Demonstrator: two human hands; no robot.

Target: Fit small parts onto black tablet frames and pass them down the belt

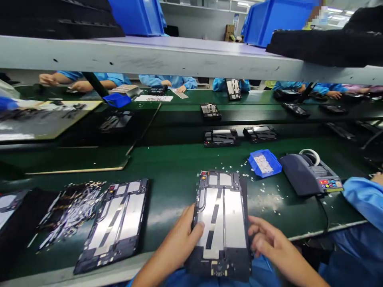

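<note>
Gripping the tablet chassis along its left edge, the left hand has its thumb laid over the frame and its fingers tucked beneath. The right hand closes on the right edge, fingers curled against the rim. The chassis rests at the near edge of the green table, its silver shielding plates facing up. To handle it well, the hands should probably stay on the rims and off the exposed plates, keeping it level. Just left lies a second chassis; farther out sit a small blue parts tray and a tape dispenser. Tiny white scraps dot the table. Across it, other people in blue sleeves work.
</note>
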